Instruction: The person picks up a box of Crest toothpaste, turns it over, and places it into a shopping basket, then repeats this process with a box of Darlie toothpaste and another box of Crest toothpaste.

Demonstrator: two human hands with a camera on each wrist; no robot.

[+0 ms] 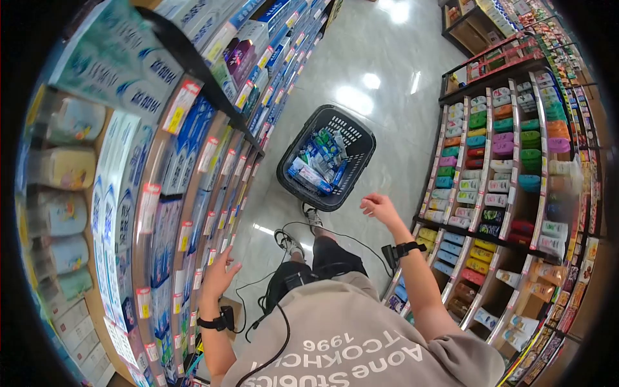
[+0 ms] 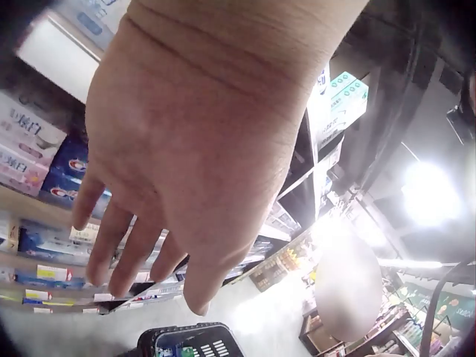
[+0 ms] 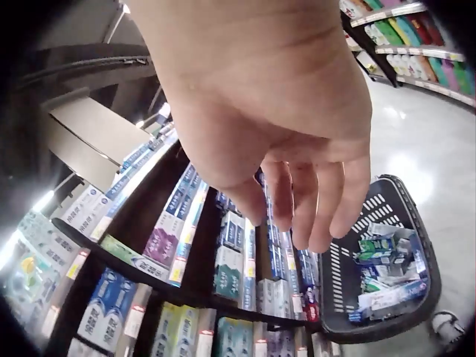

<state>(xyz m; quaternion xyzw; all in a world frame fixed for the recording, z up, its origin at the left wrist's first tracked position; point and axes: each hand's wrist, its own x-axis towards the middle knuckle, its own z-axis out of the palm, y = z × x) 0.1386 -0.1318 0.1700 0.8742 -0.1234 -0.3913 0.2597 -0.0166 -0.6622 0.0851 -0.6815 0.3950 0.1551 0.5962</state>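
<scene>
My left hand (image 1: 220, 273) hangs beside the left shelf of boxed toothpaste, its fingers spread and nothing in them. In the left wrist view, the left palm (image 2: 186, 141) faces the camera with the fingers pointing down. My right hand (image 1: 380, 209) is held out over the aisle floor, right of the basket, with loosely bent fingers. The right wrist view shows that hand (image 3: 290, 141) holding nothing. A black shopping basket (image 1: 287, 183) stands on the floor ahead of my feet. Several toothpaste boxes and packs (image 1: 312, 175) lie in it.
The toothpaste shelves (image 1: 169, 213) line the left side. Shelves of colourful bottles and packs (image 1: 480, 161) stand on the right. Between them runs a shiny grey floor (image 1: 393, 122). A black cable (image 1: 351, 231) loops past my legs.
</scene>
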